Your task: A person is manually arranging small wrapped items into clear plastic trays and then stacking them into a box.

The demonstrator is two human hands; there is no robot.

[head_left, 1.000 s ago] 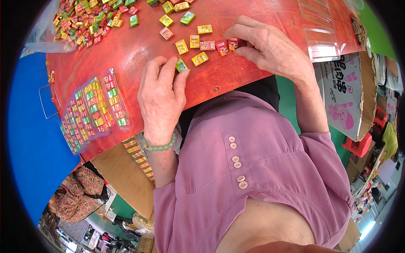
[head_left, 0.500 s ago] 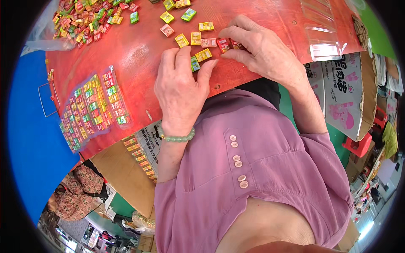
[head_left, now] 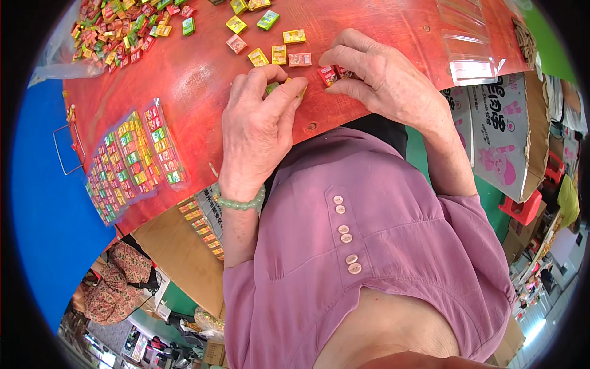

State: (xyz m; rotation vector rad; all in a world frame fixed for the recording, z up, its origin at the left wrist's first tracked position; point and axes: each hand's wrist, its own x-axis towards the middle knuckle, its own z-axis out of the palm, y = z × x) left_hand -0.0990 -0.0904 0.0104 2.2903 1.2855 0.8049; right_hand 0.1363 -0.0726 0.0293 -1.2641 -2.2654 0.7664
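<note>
My left hand (head_left: 257, 120), with a green bead bracelet (head_left: 239, 203) at the wrist, is closed by thumb and forefinger around a small yellow box (head_left: 303, 92) and a green box (head_left: 271, 88), both largely covered by the fingers. To the right, the bent fingers and thumb of my right hand (head_left: 393, 80) close on small red boxes (head_left: 328, 75), one partly hidden. Just beyond lie a pink box (head_left: 300, 59), a yellow box (head_left: 279, 55) and several more loose boxes on the red table (head_left: 203, 86).
A large pile of similar boxes (head_left: 123, 31) lies at the far left. Nearer, clear trays (head_left: 165, 144) hold rows of boxes. A clear plastic tray (head_left: 472, 71) lies at the table's right edge, beside a printed carton (head_left: 498, 135). Another person's patterned sleeve (head_left: 120, 286) shows lower left.
My left hand has drawn its thumb and fingers together over the yellow and green boxes. My right hand stays by the red boxes, barely moved. The view has shifted slightly.
</note>
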